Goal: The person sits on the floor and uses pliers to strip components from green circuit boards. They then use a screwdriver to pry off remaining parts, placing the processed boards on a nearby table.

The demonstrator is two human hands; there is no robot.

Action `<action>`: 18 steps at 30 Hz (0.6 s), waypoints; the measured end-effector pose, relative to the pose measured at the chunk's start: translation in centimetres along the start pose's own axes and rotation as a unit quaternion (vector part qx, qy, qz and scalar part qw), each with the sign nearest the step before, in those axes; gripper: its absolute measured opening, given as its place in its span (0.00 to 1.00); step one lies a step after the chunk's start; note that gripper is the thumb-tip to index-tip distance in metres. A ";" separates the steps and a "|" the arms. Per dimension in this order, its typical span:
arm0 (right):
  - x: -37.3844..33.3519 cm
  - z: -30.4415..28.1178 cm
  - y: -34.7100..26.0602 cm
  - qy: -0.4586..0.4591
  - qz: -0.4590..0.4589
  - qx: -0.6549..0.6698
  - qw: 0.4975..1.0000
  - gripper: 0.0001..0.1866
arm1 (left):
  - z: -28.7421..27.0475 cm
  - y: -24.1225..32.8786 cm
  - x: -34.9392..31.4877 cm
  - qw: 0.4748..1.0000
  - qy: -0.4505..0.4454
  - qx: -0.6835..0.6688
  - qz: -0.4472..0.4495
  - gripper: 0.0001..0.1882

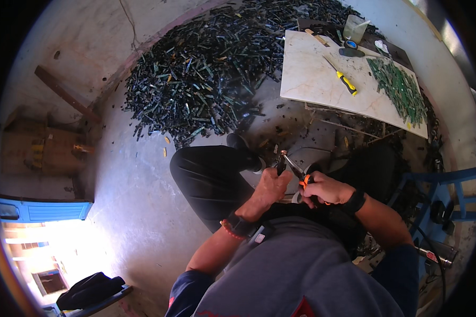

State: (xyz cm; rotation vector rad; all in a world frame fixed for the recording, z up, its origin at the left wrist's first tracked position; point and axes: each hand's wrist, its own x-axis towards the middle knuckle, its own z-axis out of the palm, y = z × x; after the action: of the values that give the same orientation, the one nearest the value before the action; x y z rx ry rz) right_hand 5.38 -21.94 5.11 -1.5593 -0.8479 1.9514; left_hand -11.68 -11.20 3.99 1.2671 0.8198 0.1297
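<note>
While left hand (269,185) pinched small dark piece (281,166), fingers tight, right hand (325,189) clamped orange-handled pliers (296,173), frame ctr; best kept grip steady, jaws square on piece.

The small dark piece (281,165) pinched by the left hand (271,186) was too small to identify. The right hand (322,189) hid most of the orange-handled pliers (297,173). The green strips (399,87) near the slab's (312,74) right edge blurred together.

Harsh daylight is blowing out the lower-left corner; elsewhere dim, fisheye edges are bending into black vignette.
</note>
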 end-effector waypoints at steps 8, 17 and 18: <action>1.3 -0.5 1.9 0.151 -0.074 -0.289 0.943 0.11 | -0.7 -1.2 0.2 0.986 -0.064 -0.145 -0.052 0.15; -0.5 1.6 2.0 -0.221 -0.045 0.377 0.898 0.09 | -1.7 0.4 -0.7 0.935 -0.181 -0.287 -0.106 0.16; -0.5 1.8 2.2 -0.239 -0.046 0.398 0.884 0.10 | -1.8 0.2 -0.6 0.922 -0.206 -0.308 -0.116 0.16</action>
State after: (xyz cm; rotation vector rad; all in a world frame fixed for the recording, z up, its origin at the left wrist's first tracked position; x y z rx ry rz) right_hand 3.71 -24.07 4.12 -0.5573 -0.1915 2.2265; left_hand -13.19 -10.00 4.30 0.5628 0.4954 -0.0689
